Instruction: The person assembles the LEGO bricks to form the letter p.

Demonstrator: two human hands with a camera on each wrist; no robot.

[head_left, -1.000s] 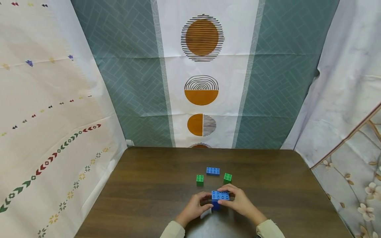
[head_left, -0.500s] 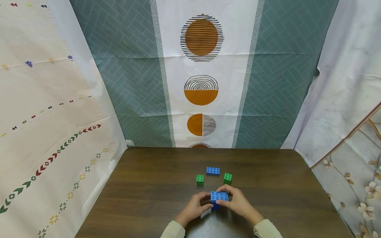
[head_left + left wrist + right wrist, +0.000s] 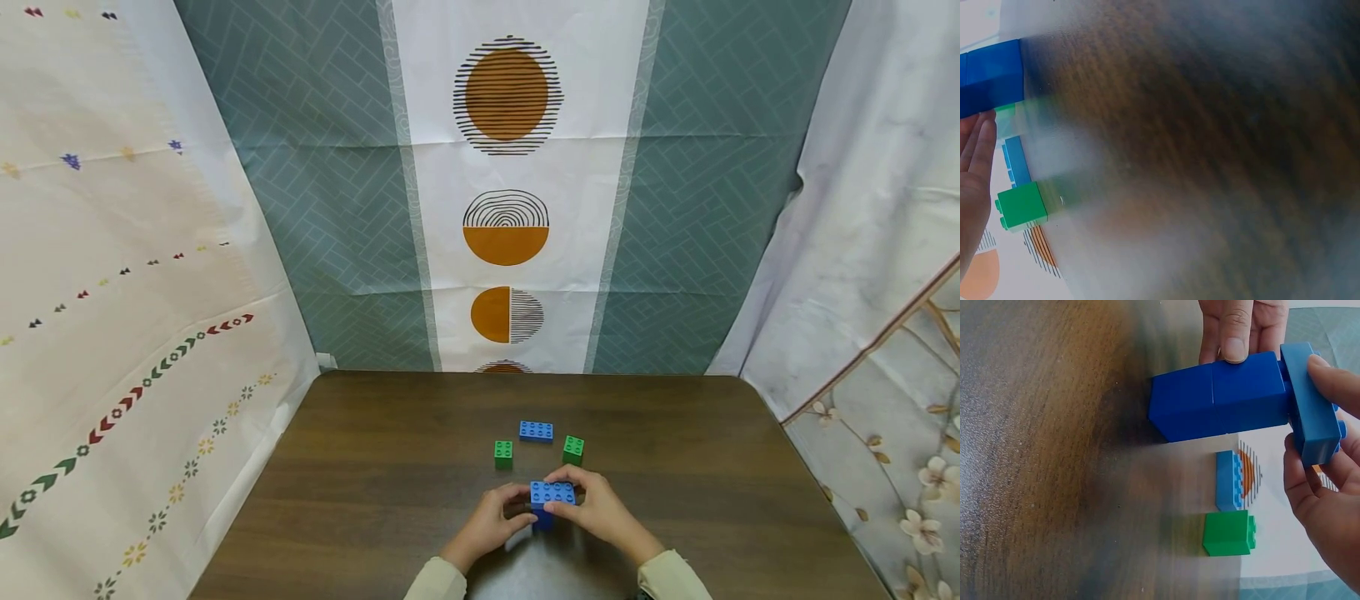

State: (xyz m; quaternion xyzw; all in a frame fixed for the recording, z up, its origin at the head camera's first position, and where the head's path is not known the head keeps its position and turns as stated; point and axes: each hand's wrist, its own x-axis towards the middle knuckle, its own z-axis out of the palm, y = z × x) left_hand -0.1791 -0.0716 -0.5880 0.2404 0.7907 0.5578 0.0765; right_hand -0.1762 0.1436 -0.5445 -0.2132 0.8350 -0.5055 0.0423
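Note:
A tower of two dark blue bricks [image 3: 1222, 397] stands upright on the table, steadied at its left side by my left hand [image 3: 487, 523]. In the right wrist view, the left thumb [image 3: 1235, 347] presses against the upper dark brick. My right hand [image 3: 603, 508] pinches a lighter blue eight-stud brick [image 3: 552, 492] between thumb and fingers. That brick lies across the top of the tower and overhangs it to the right. A narrow gap with dark studs shows between them in the right wrist view. The left wrist view catches only part of the tower and some fingers.
Beyond the hands, another blue eight-stud brick [image 3: 536, 432] lies on the wooden table [image 3: 375, 483]. Two green four-stud bricks sit nearer, one to the left [image 3: 503, 455] and one to the right [image 3: 573, 451], close to the right fingers. Patterned cloths hang around the table.
The right hand and the lighter blue brick have shifted slightly left over the tower. The left hand and the loose bricks have stayed in place.

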